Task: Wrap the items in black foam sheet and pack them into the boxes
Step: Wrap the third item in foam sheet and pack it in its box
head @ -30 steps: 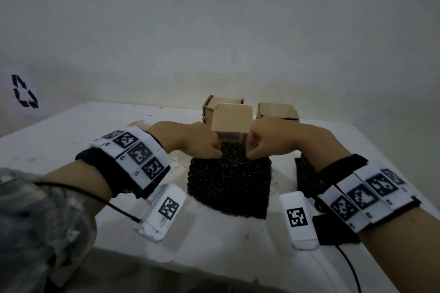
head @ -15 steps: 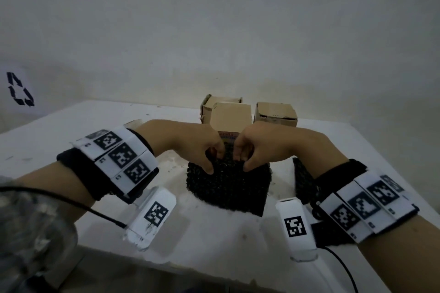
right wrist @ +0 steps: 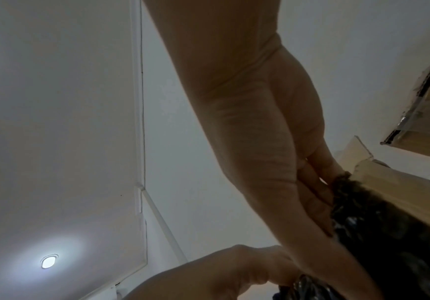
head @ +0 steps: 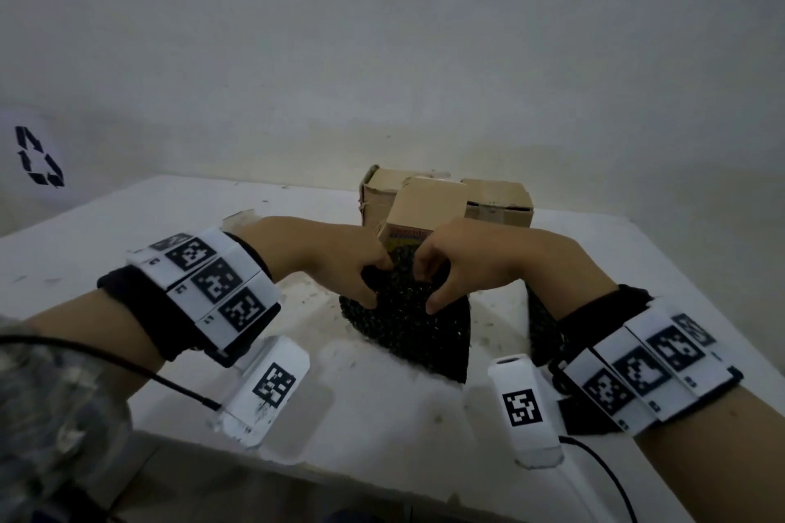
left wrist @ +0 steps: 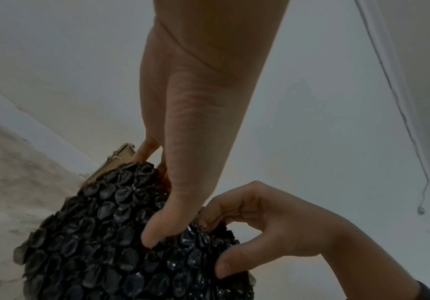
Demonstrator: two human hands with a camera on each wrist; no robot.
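Note:
A black bubbled foam sheet [head: 408, 331] drapes down the front of a tan carton with a coloured label [head: 424, 208] at the table's middle. My left hand [head: 376, 284] pinches the sheet's upper part between thumb and fingers. My right hand [head: 424, 289] pinches it right beside the left. In the left wrist view the left thumb [left wrist: 162, 227] presses into the foam sheet [left wrist: 93, 243], with the right hand [left wrist: 273, 223] beside it. The right wrist view shows the right fingers [right wrist: 314, 199] flat against the foam sheet [right wrist: 388, 243] under the carton [right wrist: 401, 192].
Two brown cardboard boxes [head: 376, 200] [head: 497, 200] stand behind the carton near the wall. Another black foam piece [head: 541, 318] lies on the white table [head: 382, 416] under my right wrist. The table's front edge is close below my forearms.
Both hands have gone from tight fists at the sheet's top edge to spread pinches. The sheet has been gathered, its sides drawn in and its lower corner now pointing down.

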